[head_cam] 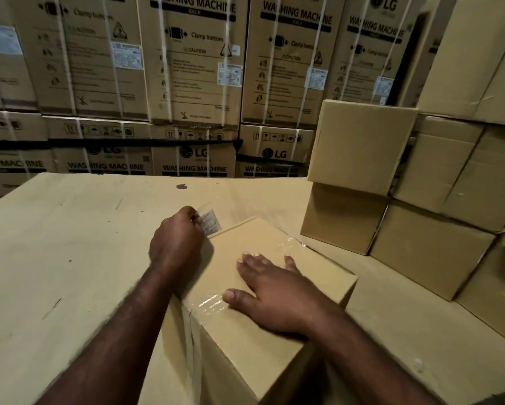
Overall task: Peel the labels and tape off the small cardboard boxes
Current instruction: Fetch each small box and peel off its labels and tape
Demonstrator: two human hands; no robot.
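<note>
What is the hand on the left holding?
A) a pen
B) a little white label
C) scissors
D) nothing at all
B: the left hand pinches a small white label lifted up at the far corner of the box, while the right hand lies flat on the box top.

It was a warehouse or stockroom. A wall of big cartons printed "LG WASHING MACHINE" stood stacked two tiers high, bound with white straps and bearing shipping labels. In front of the cartons lay a broad cardboard bench; to their right, plain brown boxes were piled in stacks.
</note>
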